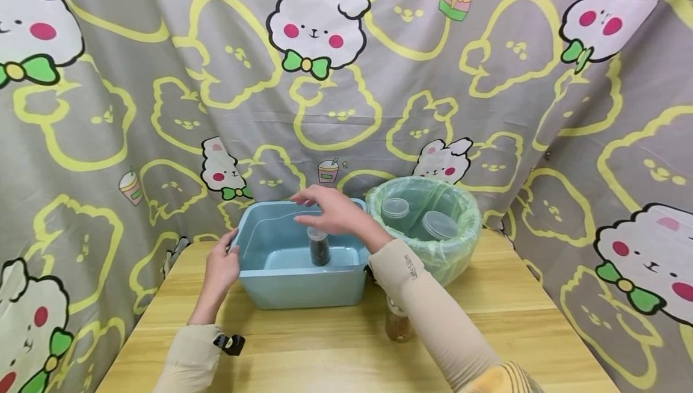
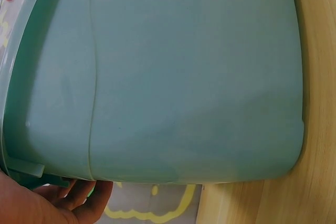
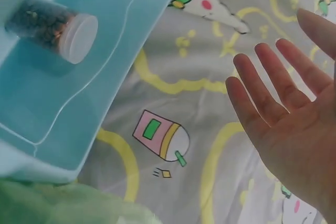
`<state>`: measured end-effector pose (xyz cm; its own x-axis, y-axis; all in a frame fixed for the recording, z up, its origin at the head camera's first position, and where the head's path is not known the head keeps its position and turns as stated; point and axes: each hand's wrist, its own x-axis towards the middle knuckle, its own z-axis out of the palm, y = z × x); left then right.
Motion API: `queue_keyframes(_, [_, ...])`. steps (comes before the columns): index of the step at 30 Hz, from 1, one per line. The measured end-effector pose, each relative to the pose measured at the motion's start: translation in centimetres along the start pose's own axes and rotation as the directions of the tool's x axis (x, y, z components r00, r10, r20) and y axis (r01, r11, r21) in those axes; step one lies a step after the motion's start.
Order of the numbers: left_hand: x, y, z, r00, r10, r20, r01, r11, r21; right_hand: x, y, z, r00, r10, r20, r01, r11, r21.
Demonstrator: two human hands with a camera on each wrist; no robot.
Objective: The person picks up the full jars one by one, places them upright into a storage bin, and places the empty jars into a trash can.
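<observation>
A blue tub sits on the wooden table. The left hand grips its left rim. The right hand hovers above, fingers spread and straight, over a small jar standing upright inside the tub.

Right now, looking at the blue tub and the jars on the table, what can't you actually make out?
- Small brown jar on the wooden table: head view, its top hidden by the right forearm.
- Dark-filled clear jar in the light blue plastic tub: contents too small; blurred in right wrist view.
- Left hand fingers: hidden behind the tub's rim; cut off in left wrist view.
</observation>
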<state>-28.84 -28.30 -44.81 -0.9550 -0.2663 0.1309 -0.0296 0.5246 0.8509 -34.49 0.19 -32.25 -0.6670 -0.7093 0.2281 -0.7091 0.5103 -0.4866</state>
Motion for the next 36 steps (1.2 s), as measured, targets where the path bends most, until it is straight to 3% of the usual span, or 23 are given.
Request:
queue_keyframes(11, [0.2,0.0,-0.4,1.0,-0.012,0.022,0.012,1.0,0.006,-6.7,1.2,2.0,0.996,-0.077,-0.038,0.079,0.996,0.031])
queue_keyframes(22, [0.0,-0.2,-0.3,1.0,-0.023,0.018,0.022,1.0,0.019,-13.3,4.5,3.7,0.998,0.002,-0.064,0.008,0.989,0.148])
queue_keyframes(28, [0.0,-0.2,-0.1,1.0,-0.004,0.003,0.004,1.0,0.027,-15.9,5.8,4.4,0.989,-0.037,-0.141,0.053,0.992,0.111])
queue_keyframes(36, [0.1,-0.3,-0.1,1.0,-0.001,0.005,0.001,0.999,0.033,-18.6,7.1,4.2,0.984,0.036,-0.176,-0.012,0.99,0.141])
